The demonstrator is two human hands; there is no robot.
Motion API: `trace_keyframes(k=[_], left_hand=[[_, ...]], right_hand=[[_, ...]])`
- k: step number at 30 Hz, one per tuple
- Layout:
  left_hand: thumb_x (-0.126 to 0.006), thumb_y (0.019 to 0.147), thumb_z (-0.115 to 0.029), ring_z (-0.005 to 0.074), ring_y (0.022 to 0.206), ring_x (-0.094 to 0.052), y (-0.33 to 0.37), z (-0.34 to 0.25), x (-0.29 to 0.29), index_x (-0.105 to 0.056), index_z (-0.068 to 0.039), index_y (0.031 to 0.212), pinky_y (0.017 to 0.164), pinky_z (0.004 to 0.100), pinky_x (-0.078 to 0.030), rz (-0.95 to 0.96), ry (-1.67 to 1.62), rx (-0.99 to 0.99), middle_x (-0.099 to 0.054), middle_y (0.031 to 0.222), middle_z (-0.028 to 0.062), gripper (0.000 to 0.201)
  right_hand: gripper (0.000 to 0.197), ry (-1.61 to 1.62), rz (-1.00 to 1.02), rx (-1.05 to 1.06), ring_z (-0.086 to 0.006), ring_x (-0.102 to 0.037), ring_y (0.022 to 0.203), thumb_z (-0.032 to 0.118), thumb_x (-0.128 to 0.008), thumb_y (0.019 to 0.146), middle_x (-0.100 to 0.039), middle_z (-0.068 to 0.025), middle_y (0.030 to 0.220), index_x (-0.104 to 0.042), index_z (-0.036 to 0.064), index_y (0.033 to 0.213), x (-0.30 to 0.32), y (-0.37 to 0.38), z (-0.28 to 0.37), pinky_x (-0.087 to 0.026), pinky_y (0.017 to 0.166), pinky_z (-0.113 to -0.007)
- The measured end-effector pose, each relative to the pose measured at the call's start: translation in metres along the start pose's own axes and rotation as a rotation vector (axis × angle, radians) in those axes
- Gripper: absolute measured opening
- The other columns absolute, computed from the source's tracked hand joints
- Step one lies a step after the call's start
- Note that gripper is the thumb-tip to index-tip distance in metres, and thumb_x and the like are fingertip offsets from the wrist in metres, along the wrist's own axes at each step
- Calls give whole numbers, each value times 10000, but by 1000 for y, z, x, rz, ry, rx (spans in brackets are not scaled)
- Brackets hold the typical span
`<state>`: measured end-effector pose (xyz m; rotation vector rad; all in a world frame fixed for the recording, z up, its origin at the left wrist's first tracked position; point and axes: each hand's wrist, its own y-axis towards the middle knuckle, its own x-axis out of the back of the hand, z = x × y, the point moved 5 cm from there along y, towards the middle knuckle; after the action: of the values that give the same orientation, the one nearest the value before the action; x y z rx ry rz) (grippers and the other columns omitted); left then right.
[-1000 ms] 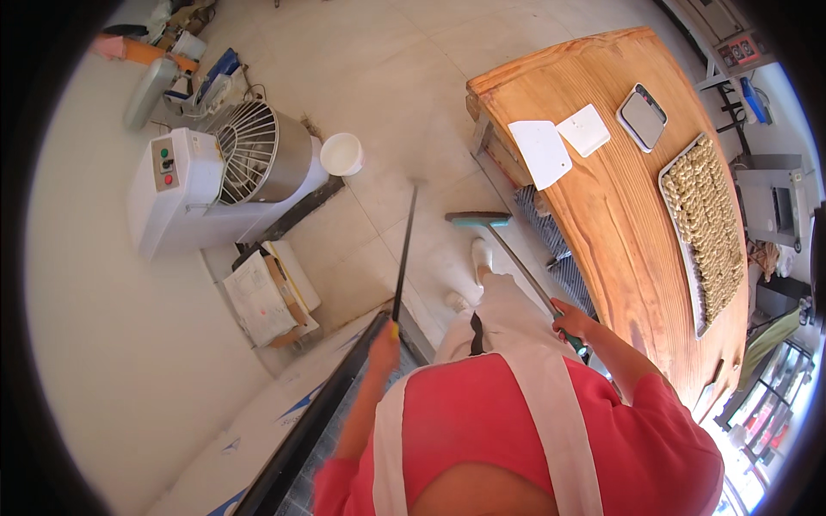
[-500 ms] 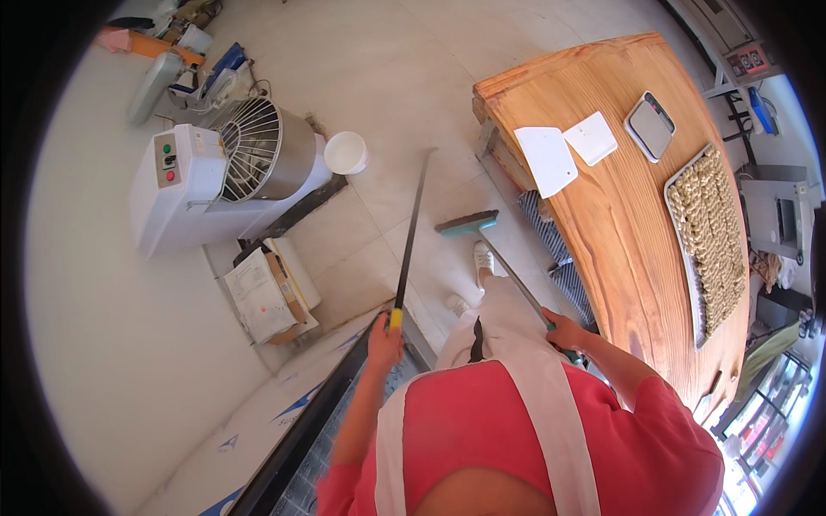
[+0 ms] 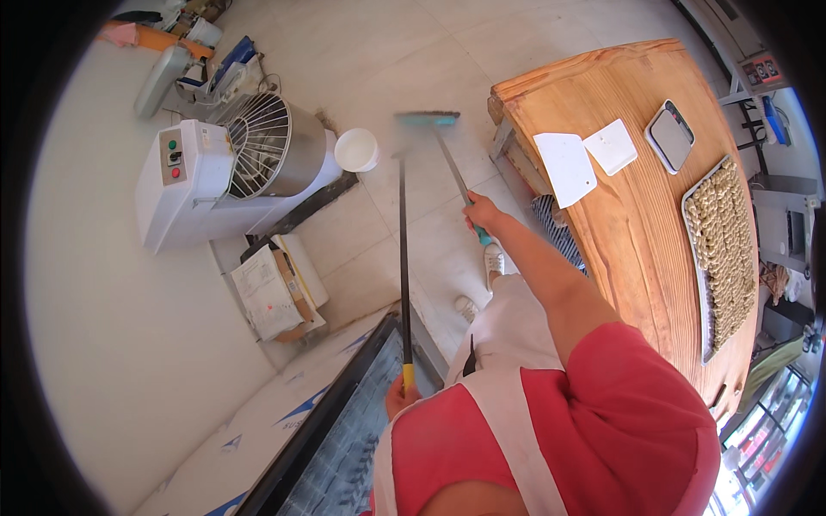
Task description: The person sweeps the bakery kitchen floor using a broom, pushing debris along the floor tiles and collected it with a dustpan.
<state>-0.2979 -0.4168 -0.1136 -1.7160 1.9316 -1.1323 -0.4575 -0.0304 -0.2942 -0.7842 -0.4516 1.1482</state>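
My left hand [image 3: 400,397] is closed round the yellow-banded end of a long black pole [image 3: 404,284]. The far end of that pole reaches the floor near a white bucket; what tips it is too blurred to make out. My right arm is stretched forward, and my right hand [image 3: 482,213] grips the handle of a broom [image 3: 450,159]. A teal head with dark bristles [image 3: 428,119] crosses the broom's far end, just beyond the tip of the black pole. Both tools slant away over the pale tiled floor [image 3: 370,232].
A wooden table [image 3: 628,249] on the right bears white cutting boards [image 3: 564,168], a scale [image 3: 669,136] and a tray of twisted dough pieces [image 3: 723,249]. To the left are a mixer [image 3: 267,155], the white bucket [image 3: 356,150] and cardboard [image 3: 267,292]. A black-edged glass case [image 3: 335,447] lies nearby.
My right hand has pushed forward and left, carrying the broom head away from my shoes to beyond the pole's tip. My left hand has drawn back toward me, and the pole stands straighter.
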Motion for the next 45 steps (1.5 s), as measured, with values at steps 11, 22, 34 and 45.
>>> trace_keyframes(k=[11, 22, 34, 45], left_hand=[[-575, 779, -73, 76, 632, -478, 24, 50, 15, -451, -16, 1151, 548, 212, -393, 88, -23, 53, -522, 772, 29, 397], [-588, 747, -29, 118, 695, -520, 42, 36, 11, -420, -50, 1197, 596, 248, -424, 20, -9, 154, -536, 813, 75, 480], [-457, 820, -155, 314, 829, -570, 152, -82, -63, -472, -71, 1150, 708, 362, -444, 166, 654, 17, -575, 898, 191, 341], [-452, 826, -157, 238, 641, -570, 182, -84, -22, -411, -103, 1216, 584, 366, -456, 184, 1138, -352, -577, 794, 150, 396]], right_hand=[[593, 218, 11, -423, -158, -429, 406, 40, -450, 801, -433, -60, 568, -229, 234, 1316, 39, -180, -122, -383, 347, -307], [610, 16, 40, -102, -140, -416, 415, 41, -439, 801, -446, -58, 577, -186, 162, 1342, 60, -59, -12, -382, 371, -287], [581, -95, 38, -412, -128, -490, 457, 23, -528, 741, -532, -75, 633, -327, 82, 1283, 138, -244, -95, -413, 409, -261], [543, -415, -78, 0, -137, -515, 486, 56, -538, 732, -550, -82, 635, -378, 65, 1250, 89, -236, -118, -440, 449, -279]])
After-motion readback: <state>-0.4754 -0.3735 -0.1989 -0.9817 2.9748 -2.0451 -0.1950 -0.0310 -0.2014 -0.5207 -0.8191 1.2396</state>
